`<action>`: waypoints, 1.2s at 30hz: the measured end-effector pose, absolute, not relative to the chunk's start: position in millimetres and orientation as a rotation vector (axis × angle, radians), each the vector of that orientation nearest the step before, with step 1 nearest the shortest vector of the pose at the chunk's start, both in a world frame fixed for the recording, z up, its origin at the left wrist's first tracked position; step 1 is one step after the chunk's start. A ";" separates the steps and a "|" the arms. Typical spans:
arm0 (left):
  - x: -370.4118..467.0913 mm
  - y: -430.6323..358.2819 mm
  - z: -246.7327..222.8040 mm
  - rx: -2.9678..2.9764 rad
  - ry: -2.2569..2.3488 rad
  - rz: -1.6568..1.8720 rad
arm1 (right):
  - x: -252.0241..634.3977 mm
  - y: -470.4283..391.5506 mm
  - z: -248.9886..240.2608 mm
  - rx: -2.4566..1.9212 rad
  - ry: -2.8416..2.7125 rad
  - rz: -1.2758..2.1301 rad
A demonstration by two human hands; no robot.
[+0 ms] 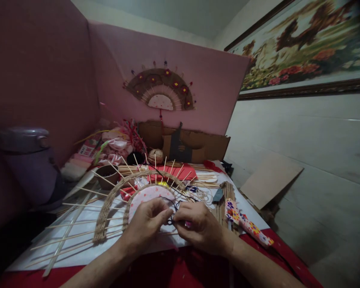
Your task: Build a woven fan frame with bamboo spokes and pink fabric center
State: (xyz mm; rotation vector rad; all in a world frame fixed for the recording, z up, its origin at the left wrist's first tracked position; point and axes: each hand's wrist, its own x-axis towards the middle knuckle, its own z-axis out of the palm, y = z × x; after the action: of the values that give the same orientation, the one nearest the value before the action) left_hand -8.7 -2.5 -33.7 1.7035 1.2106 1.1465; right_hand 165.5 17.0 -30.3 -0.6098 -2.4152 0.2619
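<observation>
My left hand (148, 222) and my right hand (196, 224) are close together over the near edge of the white sheet. Both have fingers pinched on a thin black cord (170, 219), which forms small loops between them. Behind my hands lies a half-round fan frame of thin wooden sticks, with a woven twine band (104, 212) across the sticks. At its centre is a white half-disc with pink dots (148, 197), partly covered by my left hand. A strand of black cord runs back over the frame.
A finished fan (160, 86) hangs on the pink board. Behind the frame sit a brown bowl (107, 178), a twine ball (155, 156) and red sheets (180, 173). A flowered glue gun (249, 226) lies right, beside corrugated cardboard (227, 192). A purple bottle (30, 168) stands left.
</observation>
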 end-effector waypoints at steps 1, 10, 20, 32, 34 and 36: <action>-8.4 -2.7 -33.1 1.717 1.217 1.148 | 166.3 17.6 -31.2 -0.632 -2.469 0.178; -8.4 -4.6 -31.3 1.793 1.233 1.225 | 164.9 17.3 -41.0 -0.761 -2.459 0.076; -13.4 -4.3 -48.3 2.383 1.223 1.229 | 161.8 17.7 -42.6 -0.770 -2.300 0.081; -12.2 -1.2 -53.5 2.522 1.293 1.309 | 163.6 21.5 -40.9 -0.778 -2.288 -0.020; -13.4 -0.9 -52.7 2.505 1.287 1.325 | 164.0 21.5 -42.6 -0.780 -2.292 -0.002; -14.2 -0.2 -52.2 2.496 1.287 1.334 | 164.0 21.5 -44.4 -0.778 -2.297 0.020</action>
State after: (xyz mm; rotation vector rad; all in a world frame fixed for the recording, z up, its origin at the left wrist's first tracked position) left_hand -14.2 -0.2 -52.2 2.4963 1.2871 1.3335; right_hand 164.0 21.5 -44.4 -0.7781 -2.2967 0.0202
